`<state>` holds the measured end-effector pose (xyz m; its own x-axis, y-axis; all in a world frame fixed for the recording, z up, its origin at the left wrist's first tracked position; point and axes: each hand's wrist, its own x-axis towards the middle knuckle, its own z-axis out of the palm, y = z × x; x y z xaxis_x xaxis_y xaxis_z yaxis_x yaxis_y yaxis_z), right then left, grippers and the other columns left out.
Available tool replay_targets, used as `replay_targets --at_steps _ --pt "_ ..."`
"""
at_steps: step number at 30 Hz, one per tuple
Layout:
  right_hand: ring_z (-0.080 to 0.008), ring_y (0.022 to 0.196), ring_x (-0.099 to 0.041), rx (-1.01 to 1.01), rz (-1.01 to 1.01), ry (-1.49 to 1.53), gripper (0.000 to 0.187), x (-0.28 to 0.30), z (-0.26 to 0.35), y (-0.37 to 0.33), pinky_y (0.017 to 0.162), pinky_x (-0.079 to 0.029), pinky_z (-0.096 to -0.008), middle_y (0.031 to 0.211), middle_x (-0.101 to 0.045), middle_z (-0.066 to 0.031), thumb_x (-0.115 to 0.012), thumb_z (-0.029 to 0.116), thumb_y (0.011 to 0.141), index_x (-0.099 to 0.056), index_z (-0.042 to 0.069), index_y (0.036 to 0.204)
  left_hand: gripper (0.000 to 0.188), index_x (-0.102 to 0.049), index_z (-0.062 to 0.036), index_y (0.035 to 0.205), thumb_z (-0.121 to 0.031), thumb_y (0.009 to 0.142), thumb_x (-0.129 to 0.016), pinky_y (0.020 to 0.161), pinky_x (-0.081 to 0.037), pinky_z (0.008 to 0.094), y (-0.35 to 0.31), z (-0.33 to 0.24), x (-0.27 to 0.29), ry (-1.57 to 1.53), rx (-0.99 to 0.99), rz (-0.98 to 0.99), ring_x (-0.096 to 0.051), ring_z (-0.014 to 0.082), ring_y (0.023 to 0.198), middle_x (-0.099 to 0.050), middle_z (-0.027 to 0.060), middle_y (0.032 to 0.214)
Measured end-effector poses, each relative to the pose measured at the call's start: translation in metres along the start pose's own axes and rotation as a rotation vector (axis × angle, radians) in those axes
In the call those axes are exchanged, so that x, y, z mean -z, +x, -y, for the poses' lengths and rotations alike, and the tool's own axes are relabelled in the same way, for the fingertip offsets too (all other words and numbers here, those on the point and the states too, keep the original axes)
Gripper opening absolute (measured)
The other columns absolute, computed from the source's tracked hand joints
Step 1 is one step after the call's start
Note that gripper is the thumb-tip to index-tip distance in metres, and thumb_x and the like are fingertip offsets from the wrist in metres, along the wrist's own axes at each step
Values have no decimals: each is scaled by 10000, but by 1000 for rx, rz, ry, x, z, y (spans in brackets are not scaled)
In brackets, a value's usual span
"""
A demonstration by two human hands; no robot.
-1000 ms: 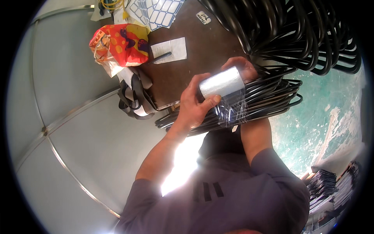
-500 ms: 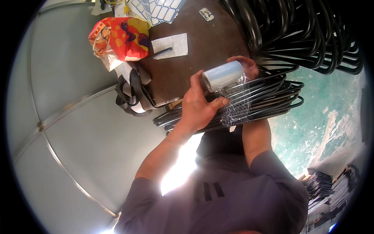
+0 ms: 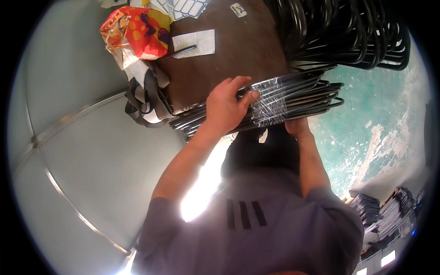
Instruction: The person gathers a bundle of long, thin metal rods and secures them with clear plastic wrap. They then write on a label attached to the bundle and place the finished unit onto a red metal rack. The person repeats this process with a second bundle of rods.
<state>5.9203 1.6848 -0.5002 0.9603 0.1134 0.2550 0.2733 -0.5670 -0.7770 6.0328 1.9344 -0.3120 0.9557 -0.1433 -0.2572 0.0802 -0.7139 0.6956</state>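
The left hand (image 3: 225, 107) is clamping its grip over the top of a bundle of black coiled tubing (image 3: 293, 98), thumb pressing flat against the band of clear tape (image 3: 269, 101) wound around the coil. The right hand (image 3: 298, 127) is cupping the bundle from underneath, mostly hidden; its grip is holding the coil's lower edge, though the fingers cannot be seen. The bundle is lying at the near edge of the brown bench (image 3: 229, 59), partly overhanging it.

This looks like the finishing of a wrap: the tape is on and being smoothed down. The next move probably calls for firm pressure along the tape's loose end while keeping the coil from springing apart.

A second ago the left hand was holding a roll of tape above the coil; that roll is now out of sight.

Farther out, a larger stack of black coils (image 3: 348, 32), a sheet of paper with a pen (image 3: 192, 45), and a red-and-yellow bag (image 3: 135, 32) are sitting on the bench.
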Motion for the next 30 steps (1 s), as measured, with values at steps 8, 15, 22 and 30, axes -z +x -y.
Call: replay_targets --at_steps 8,15,22,30 --pt "-477 1263 -607 -320 344 126 356 63 57 26 1094 -479 -486 1321 -699 -235 -630 33 956 -707 53 1303 244 -743 -21 1058 -61 844 -852 789 -555 395 -27 -5 5 70 -329 -344 -676 296 911 -677 129 970" --pt "-431 1332 -593 -267 508 151 401 68 38 32 1161 -428 -449 1371 -678 -241 -533 -11 970 -678 15 1343 209 -694 -11 1021 -1 860 -828 696 -530 314 -156 -16 -1 -377 8 36 -656 181 845 -667 98 1011" --pt "-339 1226 -682 -381 456 411 384 68 60 42 1077 -495 -382 1266 -745 -191 -517 -78 958 -693 -11 1293 617 -388 -39 1562 -248 1063 -683 1068 -570 494 -137 8 -86 -1425 573 69 -622 314 1233 -560 161 1437" --pt "-425 1100 -698 -436 995 -72 238 127 132 80 970 -547 -440 1123 -748 -231 -703 91 931 -735 -20 1138 769 -385 -21 1541 86 855 -718 992 -557 458 -120 16 -140 -1816 501 -180 -635 320 1201 -584 151 1393"
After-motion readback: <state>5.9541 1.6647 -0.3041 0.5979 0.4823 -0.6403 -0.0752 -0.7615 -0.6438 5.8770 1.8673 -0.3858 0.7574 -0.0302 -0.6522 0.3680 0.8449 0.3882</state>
